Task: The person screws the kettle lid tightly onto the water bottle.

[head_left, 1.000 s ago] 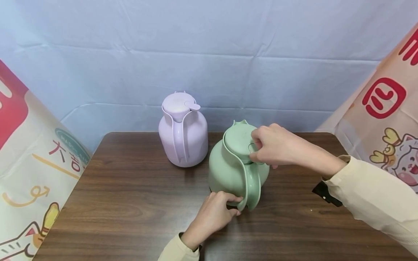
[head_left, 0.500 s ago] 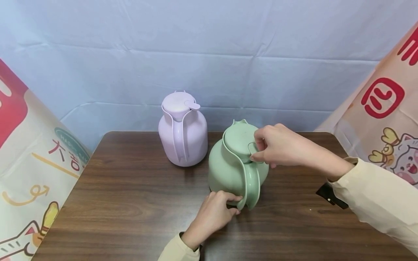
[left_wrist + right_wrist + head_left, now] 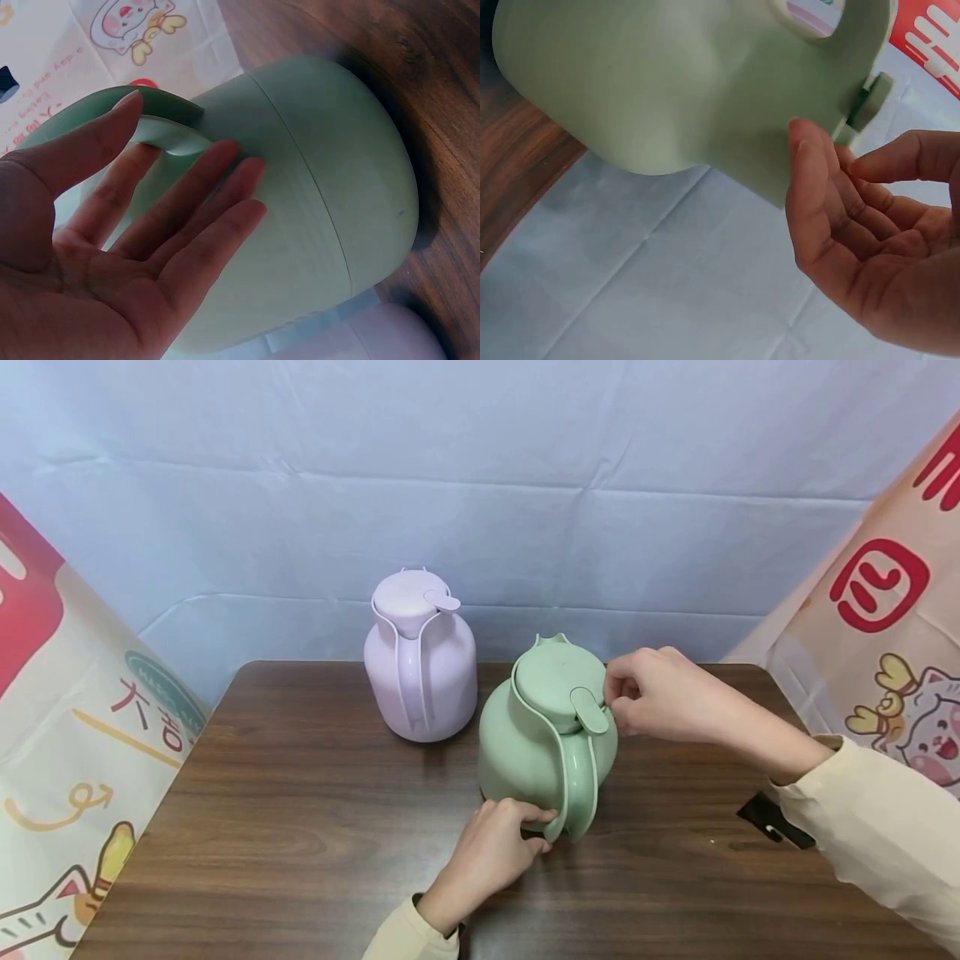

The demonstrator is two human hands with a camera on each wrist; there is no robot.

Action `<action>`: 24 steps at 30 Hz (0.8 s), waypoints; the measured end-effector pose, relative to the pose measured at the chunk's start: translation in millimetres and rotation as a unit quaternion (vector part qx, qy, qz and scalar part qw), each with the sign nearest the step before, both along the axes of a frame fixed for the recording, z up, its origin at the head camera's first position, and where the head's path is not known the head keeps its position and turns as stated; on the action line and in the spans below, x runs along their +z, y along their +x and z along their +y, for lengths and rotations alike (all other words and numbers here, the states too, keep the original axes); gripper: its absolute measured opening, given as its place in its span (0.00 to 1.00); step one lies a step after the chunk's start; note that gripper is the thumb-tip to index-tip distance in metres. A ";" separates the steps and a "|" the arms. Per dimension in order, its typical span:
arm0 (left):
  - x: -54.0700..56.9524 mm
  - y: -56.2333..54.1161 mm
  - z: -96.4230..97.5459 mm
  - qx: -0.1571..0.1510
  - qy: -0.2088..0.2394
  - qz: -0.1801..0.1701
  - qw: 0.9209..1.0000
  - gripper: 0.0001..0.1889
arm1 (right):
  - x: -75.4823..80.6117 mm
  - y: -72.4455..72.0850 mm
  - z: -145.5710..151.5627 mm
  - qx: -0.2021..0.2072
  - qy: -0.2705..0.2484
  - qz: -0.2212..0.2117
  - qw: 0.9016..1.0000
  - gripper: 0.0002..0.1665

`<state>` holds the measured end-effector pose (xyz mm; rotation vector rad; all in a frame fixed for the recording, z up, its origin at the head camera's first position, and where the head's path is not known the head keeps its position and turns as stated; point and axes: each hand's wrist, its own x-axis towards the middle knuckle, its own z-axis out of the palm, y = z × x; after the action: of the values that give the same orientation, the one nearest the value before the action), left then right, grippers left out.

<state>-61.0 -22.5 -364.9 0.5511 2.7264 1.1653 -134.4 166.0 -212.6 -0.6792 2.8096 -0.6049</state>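
Note:
A green thermos jug stands upright on the table, its handle facing the camera. On its lid a small lever projects over the top of the handle. My left hand touches the lower end of the handle with thumb and index fingertips; in the left wrist view its fingers are fairly straight beside the jug body. My right hand is just right of the lid, fingers loosely bent, nothing held. The right wrist view shows a gap between thumb and index finger.
A lilac thermos jug of the same shape stands behind and left of the green one. The brown wooden table ends at a pale blue cloth. Printed cloths hang at the left and right.
My right hand has moved right, off the lid lever, which now shows fully. The left hand stays at the handle, and both jugs remain in place.

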 end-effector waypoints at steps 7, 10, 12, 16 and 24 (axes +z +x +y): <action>-0.4 -0.5 -0.6 0.000 0.000 -0.004 1.000 0.15 | -18.0 -4.1 9.6 0.001 0.009 0.011 1.000 0.07; -0.5 -0.3 -0.4 0.000 0.000 -0.005 1.000 0.16 | -27.4 -3.7 12.8 -0.001 0.008 0.001 1.000 0.06; -0.7 -0.2 -0.1 0.000 0.001 -0.006 1.000 0.15 | -34.1 -2.9 14.8 -0.001 0.007 0.000 1.000 0.06; -0.5 -0.1 0.3 -0.002 0.001 -0.004 1.000 0.15 | -47.1 -0.8 18.2 -0.010 -0.001 -0.007 1.000 0.07; -0.8 0.1 -0.3 -0.002 -0.009 0.007 1.000 0.15 | -70.3 2.4 25.5 -0.051 -0.015 -0.063 0.997 0.07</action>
<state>-60.8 -22.9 -365.7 0.5647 2.7424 1.1377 -132.1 191.4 -282.9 -0.4874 2.7362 -0.6827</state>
